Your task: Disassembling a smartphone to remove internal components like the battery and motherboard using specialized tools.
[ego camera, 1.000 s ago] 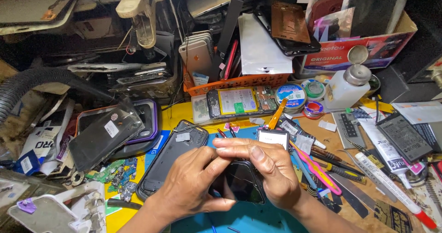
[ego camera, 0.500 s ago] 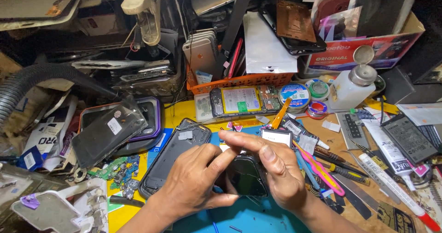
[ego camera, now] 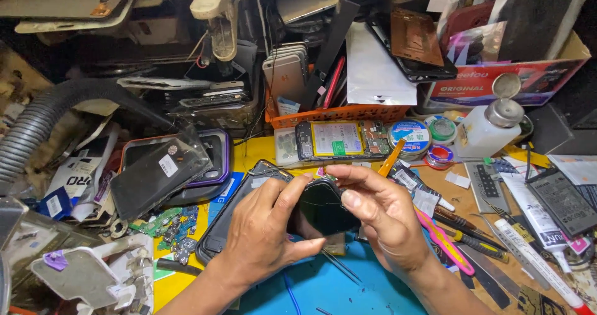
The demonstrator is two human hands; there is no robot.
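a dark glossy phone panel [ego camera: 323,208] is being held tilted above the blue mat [ego camera: 348,284], pinched between the left hand [ego camera: 264,231] and the right hand [ego camera: 382,218], both closed on its edges with fingers curled over the top rim. if the panel is being flexed too hard between the thumbs, it is likely being put at risk of cracking. should it be let slip, it is liable to be knocked against the tweezers [ego camera: 339,265] lying just below or the screwdrivers [ego camera: 466,237] crowded beside the right wrist.

Black phone part [ego camera: 323,206] mostly hidden btwn both hands; grey hose [ego camera: 43,119] cut off at left edge.
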